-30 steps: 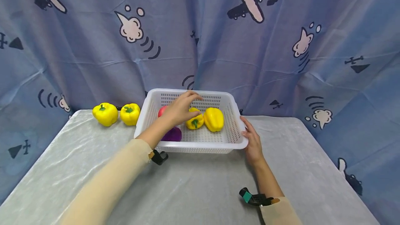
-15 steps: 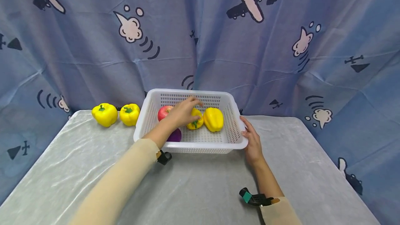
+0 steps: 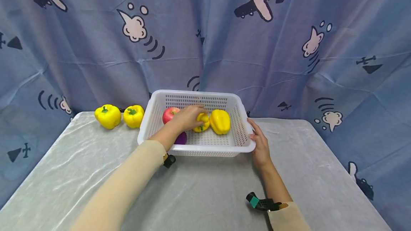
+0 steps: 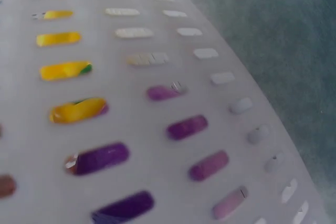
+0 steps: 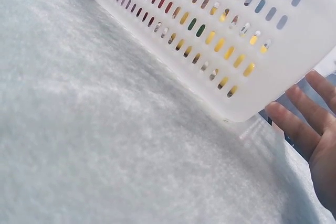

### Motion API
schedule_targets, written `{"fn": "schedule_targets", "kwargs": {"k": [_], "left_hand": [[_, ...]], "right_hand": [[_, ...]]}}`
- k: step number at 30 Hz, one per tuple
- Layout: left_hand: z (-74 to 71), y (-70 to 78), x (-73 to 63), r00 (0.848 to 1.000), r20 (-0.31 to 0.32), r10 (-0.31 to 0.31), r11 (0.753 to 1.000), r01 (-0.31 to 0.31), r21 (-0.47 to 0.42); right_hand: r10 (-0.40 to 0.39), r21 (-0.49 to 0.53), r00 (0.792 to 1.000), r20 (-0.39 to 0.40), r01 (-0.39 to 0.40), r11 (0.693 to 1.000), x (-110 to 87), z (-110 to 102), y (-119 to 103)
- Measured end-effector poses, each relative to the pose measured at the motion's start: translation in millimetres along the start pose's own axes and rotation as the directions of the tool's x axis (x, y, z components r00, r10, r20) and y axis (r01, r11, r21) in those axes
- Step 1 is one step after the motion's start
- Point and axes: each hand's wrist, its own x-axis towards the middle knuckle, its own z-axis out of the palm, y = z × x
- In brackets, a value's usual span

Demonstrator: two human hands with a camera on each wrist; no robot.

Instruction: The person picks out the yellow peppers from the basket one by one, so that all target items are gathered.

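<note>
My left hand point(image 3: 189, 117) reaches into the white plastic basket point(image 3: 205, 148), with fingers and thumb round a yellow bell pepper point(image 3: 203, 126) that it partly hides. To the right of that pepper lies another yellow bell pepper point(image 3: 219, 122). A red apple point(image 3: 169, 114) and a purple thing point(image 3: 181, 138), partly covered by my wrist, are at the basket's left end. My right hand point(image 3: 260, 147) touches the basket's right end from outside; the right wrist view shows its fingers point(image 5: 302, 111) extended against the wall. The left wrist view faces the slotted basket wall point(image 4: 173, 114), colours showing through.
Two yellow bell peppers, a left one point(image 3: 108, 117) and a right one point(image 3: 133, 117), stand on the grey cloth-covered table point(image 3: 205, 191) left of the basket. A blue patterned curtain point(image 3: 176, 27) hangs right behind the table.
My left hand has lowered into the basket and closed round the yellow bell pepper. More of the apple shows now. My right hand stays at the basket's end.
</note>
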Motion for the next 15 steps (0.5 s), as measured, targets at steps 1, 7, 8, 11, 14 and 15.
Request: {"fn": "schedule_targets", "kwargs": {"k": [1, 7, 8, 11, 14, 15], "left_hand": [[0.3, 0.0, 0.4, 1.0, 0.002, -0.004, 1.0, 0.004, 0.0], [1.1, 0.6, 2.1, 1.0, 0.008, -0.015, 1.0, 0.015, -0.004], [1.2, 0.7, 2.2, 1.0, 0.006, -0.013, 1.0, 0.013, -0.004], [1.9, 0.5, 1.8, 1.0, 0.003, -0.016, 1.0, 0.016, -0.013], [2.4, -0.8, 1.2, 1.0, -0.002, -0.022, 0.999, 0.021, -0.043], [2.4, -1.5, 0.9, 1.0, -0.005, -0.026, 0.998, 0.026, -0.056]], "right_hand": [[0.002, -0.003, 1.0, -0.001, -0.002, 1.0, 0.1, -0.1, 0.0], [0.0, -0.006, 1.0, -0.005, 0.0, 1.0, 0.7, -0.8, -1.2], [-0.002, -0.004, 1.0, -0.005, 0.002, 1.0, 0.7, -0.8, -1.4], [-0.003, -0.002, 1.0, -0.004, 0.003, 1.0, -0.1, -0.9, -1.5], [0.0, 0.002, 1.0, 0.003, 0.0, 1.0, -0.5, -0.8, -1.1], [0.001, 0.001, 1.0, 0.003, -0.001, 1.0, -0.7, -0.8, -0.8]]}}
